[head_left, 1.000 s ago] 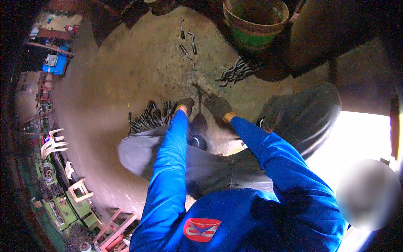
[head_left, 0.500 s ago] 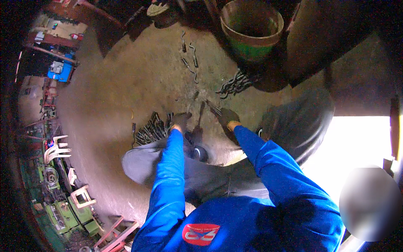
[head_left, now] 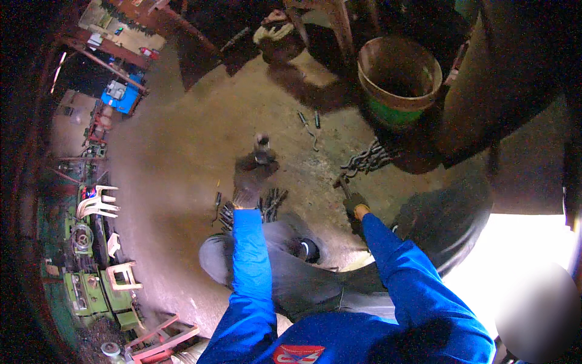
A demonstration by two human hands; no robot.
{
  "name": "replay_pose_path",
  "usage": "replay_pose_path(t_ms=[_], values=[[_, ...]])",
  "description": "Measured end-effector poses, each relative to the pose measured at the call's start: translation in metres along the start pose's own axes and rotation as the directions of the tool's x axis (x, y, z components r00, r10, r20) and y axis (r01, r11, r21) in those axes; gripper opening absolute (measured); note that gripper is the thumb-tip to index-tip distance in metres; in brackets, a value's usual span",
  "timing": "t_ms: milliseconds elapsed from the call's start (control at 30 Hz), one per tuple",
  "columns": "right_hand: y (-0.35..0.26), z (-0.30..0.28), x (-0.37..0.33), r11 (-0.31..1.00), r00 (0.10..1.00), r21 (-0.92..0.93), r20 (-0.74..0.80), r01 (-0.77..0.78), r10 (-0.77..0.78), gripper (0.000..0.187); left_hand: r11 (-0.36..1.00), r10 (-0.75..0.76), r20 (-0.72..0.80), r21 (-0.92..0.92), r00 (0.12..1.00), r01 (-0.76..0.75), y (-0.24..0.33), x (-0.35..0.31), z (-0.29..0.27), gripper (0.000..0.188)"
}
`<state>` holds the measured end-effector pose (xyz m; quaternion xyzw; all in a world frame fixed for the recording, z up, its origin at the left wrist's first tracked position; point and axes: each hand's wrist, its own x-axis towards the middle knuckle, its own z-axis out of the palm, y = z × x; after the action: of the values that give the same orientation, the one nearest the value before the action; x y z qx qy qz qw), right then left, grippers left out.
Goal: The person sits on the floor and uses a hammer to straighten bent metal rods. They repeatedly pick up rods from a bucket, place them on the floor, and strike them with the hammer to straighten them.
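My right hand (head_left: 356, 205), in a dark glove with an orange cuff, is closed around the handle of a hammer (head_left: 343, 181). The hammer's head lies just short of a heap of dark wavy metal rods (head_left: 368, 158) on the floor. My left hand (head_left: 254, 176), also gloved, reaches forward over the floor and is smeared by motion. A blurred greyish shape (head_left: 262, 145) shows at its fingertips; I cannot tell what it is or whether the hand grips it. Close behind that hand lies a pile of similar dark rods (head_left: 274, 202). Loose hooked rods (head_left: 309, 130) lie farther off.
A green bucket (head_left: 394, 112) with a brown rim stands at the far right. Beyond is a small container with pale cloth on top (head_left: 276, 33). Green machinery (head_left: 88, 297), white plastic chairs (head_left: 97, 203) and a red frame (head_left: 163, 343) line the left side. My bent leg (head_left: 291, 267) lies across the front.
My left hand has moved forward, away from the near rod pile. My right hand has shifted right with the hammer, toward the rod heap. The whole view has shifted.
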<state>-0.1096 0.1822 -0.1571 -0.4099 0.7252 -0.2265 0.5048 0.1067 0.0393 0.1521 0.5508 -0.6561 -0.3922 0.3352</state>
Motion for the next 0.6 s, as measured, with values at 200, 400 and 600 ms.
replay_pose_path(t_ms=[200, 400, 600], values=[[-0.043, -0.010, -0.011, 0.977, 0.977, -0.052, 0.053, -0.206, 0.208, 0.050, 0.813, 0.552, 0.076, -0.272, 0.830, -0.515, 0.009, -0.008, -0.029, 0.006], [0.020, 0.001, 0.031, 0.966, 0.993, -0.238, -0.073, -0.104, 0.089, 0.054, 0.807, 0.569, 0.025, -0.209, 0.822, -0.552, 0.038, -0.017, -0.056, 0.019], [-0.004, 0.014, 0.023, 0.940, 0.981, -0.301, 0.055, -0.159, 0.183, 0.054, 0.764, 0.620, -0.023, -0.212, 0.784, -0.610, 0.042, -0.034, -0.089, 0.043]])
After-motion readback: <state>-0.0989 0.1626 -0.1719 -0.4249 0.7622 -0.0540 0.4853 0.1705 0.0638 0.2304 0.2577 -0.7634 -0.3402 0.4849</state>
